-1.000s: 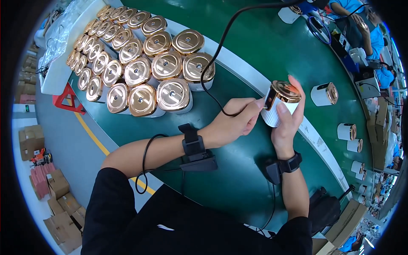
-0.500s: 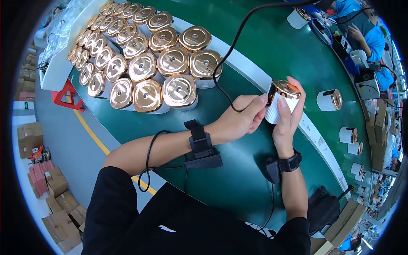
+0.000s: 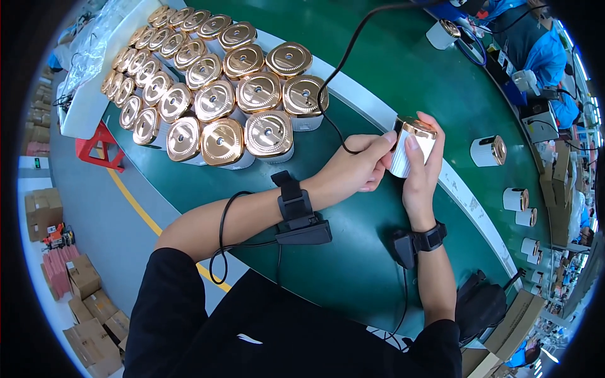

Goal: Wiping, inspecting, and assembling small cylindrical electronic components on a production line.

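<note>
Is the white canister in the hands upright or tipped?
Tipped. The white canister leans with its gold cap toward upper left, right hand wrapped behind it, left hand touching its side.

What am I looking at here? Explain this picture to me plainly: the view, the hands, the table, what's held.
The picture comes from a fisheye camera on a person's head, looking down, so straight edges bend near the rim. There is no machine: a person works with two bare hands. Each wrist carries a black strapped device with a cable. The right hand grips a small white can with a gold lid, held above the table. The left hand touches the can's side with its fingertips. The surface is a green table. At the upper left stands a packed group of gold-lidded cans. More single cans lie on their sides to the right. Another person in blue works at the far edge.
</note>
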The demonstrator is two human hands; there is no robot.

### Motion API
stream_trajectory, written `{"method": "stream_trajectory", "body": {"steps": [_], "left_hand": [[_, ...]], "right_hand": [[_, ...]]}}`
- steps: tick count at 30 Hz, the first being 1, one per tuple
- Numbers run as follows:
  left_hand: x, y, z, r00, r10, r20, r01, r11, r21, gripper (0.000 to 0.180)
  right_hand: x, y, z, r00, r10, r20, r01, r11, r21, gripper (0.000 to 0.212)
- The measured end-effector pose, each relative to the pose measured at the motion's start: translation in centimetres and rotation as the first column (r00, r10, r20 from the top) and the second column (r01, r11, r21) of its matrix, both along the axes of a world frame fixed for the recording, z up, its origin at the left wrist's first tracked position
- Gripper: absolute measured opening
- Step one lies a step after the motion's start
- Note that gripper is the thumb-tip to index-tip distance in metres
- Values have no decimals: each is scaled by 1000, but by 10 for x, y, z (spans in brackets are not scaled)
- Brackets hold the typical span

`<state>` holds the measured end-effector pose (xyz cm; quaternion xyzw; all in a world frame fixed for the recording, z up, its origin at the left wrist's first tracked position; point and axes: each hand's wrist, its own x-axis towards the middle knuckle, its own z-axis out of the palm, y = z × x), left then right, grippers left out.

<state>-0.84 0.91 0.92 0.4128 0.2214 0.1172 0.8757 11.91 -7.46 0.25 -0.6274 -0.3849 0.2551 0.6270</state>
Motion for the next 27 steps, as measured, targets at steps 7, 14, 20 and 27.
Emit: {"method": "stream_trajectory", "body": {"steps": [7, 14, 20, 27], "left_hand": [[-3, -5, -7, 991, 49, 125, -23, 978, -207, 37], [-1, -7, -9, 982, -1, 191, 42, 976, -213, 38], [0, -2, -10, 984, 5, 178, 49, 953, -299, 35], [2, 1, -16, 979, -43, 200, 98, 956, -276, 35]], "right_hand": [[4, -10, 10, 897, 90, 432, -118, 992, 38, 55], [18, -8, 22, 720, 106, 686, -184, 982, 42, 60], [10, -4, 30, 995, 68, 74, -54, 983, -177, 60], [9, -7, 31, 901, 87, 425, -38, 992, -121, 60]]}}
